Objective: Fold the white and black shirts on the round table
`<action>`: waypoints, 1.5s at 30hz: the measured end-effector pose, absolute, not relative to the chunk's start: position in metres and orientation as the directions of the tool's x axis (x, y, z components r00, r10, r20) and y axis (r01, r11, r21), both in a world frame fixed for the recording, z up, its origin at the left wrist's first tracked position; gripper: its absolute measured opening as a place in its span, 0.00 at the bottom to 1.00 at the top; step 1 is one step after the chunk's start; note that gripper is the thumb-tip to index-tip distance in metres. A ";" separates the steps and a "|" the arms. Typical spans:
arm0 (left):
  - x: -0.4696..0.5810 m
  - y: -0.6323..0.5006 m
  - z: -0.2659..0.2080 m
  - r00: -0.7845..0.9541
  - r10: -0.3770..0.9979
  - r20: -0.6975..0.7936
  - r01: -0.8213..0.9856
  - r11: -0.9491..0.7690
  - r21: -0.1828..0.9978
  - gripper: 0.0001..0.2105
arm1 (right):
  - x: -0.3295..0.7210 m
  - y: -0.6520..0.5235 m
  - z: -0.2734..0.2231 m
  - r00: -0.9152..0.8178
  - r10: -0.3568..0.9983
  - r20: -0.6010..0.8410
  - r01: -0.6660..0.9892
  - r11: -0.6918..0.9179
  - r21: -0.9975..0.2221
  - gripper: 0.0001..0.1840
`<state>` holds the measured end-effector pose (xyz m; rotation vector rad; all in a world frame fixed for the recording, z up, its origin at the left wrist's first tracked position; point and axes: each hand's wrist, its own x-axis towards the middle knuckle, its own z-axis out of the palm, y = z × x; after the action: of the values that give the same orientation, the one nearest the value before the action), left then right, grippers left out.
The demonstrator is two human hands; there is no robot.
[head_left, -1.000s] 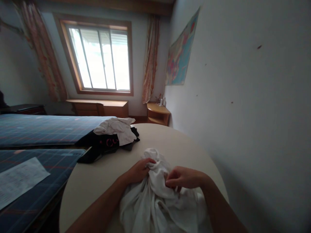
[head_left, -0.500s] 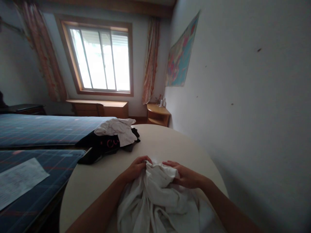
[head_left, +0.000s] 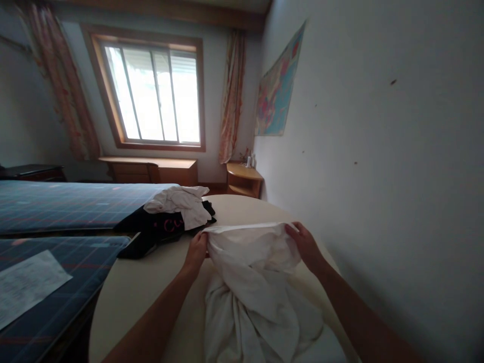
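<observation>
A white cloth garment (head_left: 257,282) lies loosely bunched on the round cream table (head_left: 143,297), its lower part running off the bottom of the view. Its far edge is pulled into a nearly straight band between my two hands. My left hand (head_left: 197,248) pinches the left end of that edge, fingers closed. At the right end, my right hand (head_left: 304,242) grips the same edge with its fingers closed. Below the band the fabric hangs in folds. What kind of garment it is, I cannot tell.
A pile of clothes, a pale one (head_left: 181,201) over a black one (head_left: 151,232) with pink lettering, lies at the table's left edge. Beds with blue plaid covers (head_left: 75,201) stand left, a printed sheet (head_left: 32,285) on the nearer. The wall (head_left: 397,201) runs close along the right.
My hands have moved apart and slightly forward, stretching the garment's edge between them. Before, they were close together on the bunched cloth. The clothes pile has stayed put.
</observation>
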<state>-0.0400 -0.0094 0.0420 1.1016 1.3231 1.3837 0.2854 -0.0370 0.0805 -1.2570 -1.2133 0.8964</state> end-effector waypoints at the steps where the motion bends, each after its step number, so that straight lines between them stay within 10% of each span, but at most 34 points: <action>1: -0.039 -0.009 0.040 -0.178 0.984 -0.021 0.008 0.023 1.000 0.24 | 0.282 -0.037 0.079 0.120 0.982 0.147 0.114 0.134 -0.984 0.28; 8: -0.035 -0.032 0.046 0.082 0.991 0.106 0.394 -0.130 0.910 0.43 | 0.275 -0.045 0.050 -0.354 0.929 0.106 0.288 0.216 -0.933 0.57; 12: -0.035 -0.055 0.054 0.337 0.936 0.099 0.536 -0.277 0.797 0.50 | 0.277 -0.048 0.040 -0.361 0.927 0.106 0.485 0.284 -0.827 0.37; 16: -0.031 -0.056 0.052 0.484 0.863 0.143 0.495 -0.406 0.768 0.32 | 0.284 -0.044 0.044 -0.356 0.933 0.063 0.546 0.262 -0.796 0.25; 20: -0.036 -0.034 0.050 0.263 0.896 0.359 0.493 -0.444 0.748 0.15 | 0.301 -0.032 0.057 -0.192 0.967 0.169 0.530 0.248 -0.811 0.24; 26: -0.064 -0.003 0.043 -0.066 0.824 0.562 0.679 -0.376 0.631 0.17 | 0.325 -0.002 0.048 0.202 0.856 0.477 0.657 0.243 -0.713 0.25; 35: -0.016 -0.031 0.030 0.415 0.794 0.444 0.612 -0.605 0.510 0.24 | 0.317 -0.020 0.011 0.014 0.942 0.335 0.932 0.109 -0.345 0.31; 45: -0.046 -0.011 0.042 0.042 0.881 0.471 0.498 -0.427 0.754 0.11 | 0.342 -0.034 0.030 0.016 0.895 0.446 0.969 0.097 -0.229 0.16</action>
<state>-0.0462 -0.0107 0.0417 1.9409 1.3905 1.3480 0.3423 -0.0337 0.0304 -1.8197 -1.9011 -0.2016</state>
